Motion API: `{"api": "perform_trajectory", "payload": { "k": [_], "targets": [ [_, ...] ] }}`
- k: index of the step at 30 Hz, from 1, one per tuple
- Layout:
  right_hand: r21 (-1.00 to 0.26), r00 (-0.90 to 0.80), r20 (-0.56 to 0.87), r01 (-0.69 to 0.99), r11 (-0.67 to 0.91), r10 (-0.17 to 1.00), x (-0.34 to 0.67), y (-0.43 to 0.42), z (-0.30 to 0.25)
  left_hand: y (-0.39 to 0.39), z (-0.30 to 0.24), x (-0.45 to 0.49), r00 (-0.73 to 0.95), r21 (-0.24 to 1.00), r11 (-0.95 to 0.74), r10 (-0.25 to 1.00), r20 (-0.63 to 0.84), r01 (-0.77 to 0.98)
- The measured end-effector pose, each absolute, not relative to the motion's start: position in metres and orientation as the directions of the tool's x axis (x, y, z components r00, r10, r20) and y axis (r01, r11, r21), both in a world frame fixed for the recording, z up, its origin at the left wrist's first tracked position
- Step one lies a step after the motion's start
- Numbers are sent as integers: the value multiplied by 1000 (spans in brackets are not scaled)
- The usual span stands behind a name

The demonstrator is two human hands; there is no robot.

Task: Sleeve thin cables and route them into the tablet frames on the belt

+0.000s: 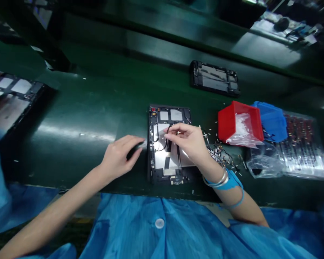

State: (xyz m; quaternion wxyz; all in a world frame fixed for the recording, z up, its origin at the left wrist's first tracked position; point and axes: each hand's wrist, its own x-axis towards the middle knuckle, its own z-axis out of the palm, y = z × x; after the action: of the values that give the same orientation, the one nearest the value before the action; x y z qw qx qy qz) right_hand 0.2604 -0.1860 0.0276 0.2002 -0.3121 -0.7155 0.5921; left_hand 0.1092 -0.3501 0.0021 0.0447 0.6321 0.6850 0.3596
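Tablet chassis lying flat on the glossy dark green bench, dead centre, and the right hand is pinching a thin black cable between its fingertips, just above the smooth silver panels inside the frame! Left hand sits just beside the chassis, fingers curled around a slim black tool; exactly which tool, too blurred to call. Over to the right, a red plastic bin brimming with crinkly clear film, a blue plastic bin touching it, a wiry tangle of cables, scattered white slivers, and a clear plastic bag of dark parts. Another black chassis lies further up the bench, a third chassis far left.
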Motion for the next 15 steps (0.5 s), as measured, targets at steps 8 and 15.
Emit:
{"api": "perform_trajectory", "payload": {
  "k": [8,15],
  "targets": [
    [-944,-691,-175,321,81,701,241,-183,10,-356,-18,114,53,327,-226,885,463,918],
    [-927,-694,-159,350,135,702,239,-182,8,-353,-19,114,121,192,-215,904,411,958]
  ]
}}
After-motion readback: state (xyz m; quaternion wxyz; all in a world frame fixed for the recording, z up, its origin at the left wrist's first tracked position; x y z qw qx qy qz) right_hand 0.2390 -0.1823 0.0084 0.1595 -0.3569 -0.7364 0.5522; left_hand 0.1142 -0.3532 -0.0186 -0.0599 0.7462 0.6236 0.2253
